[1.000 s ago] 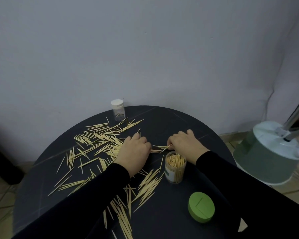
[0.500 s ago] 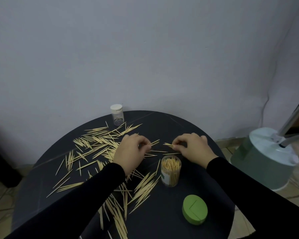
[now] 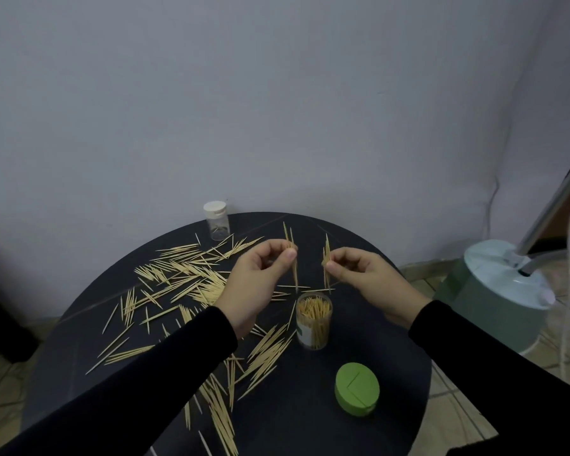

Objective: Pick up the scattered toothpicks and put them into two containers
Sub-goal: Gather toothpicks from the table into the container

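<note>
Several toothpicks lie scattered over the left and middle of a round black table. My left hand pinches a few toothpicks upright above the table. My right hand pinches another small bunch of toothpicks upright, just right of the left hand's. Below and between the hands stands an open clear container nearly full of toothpicks. A second clear container with a white cap stands at the table's far edge.
A green round lid lies on the table in front of the open container. A pale green appliance with a metal pole stands on the floor to the right. A grey wall rises close behind the table.
Both hands lifted off the table, each carrying a small bunch of toothpicks, and turned them from lying flat to upright above the open container.
</note>
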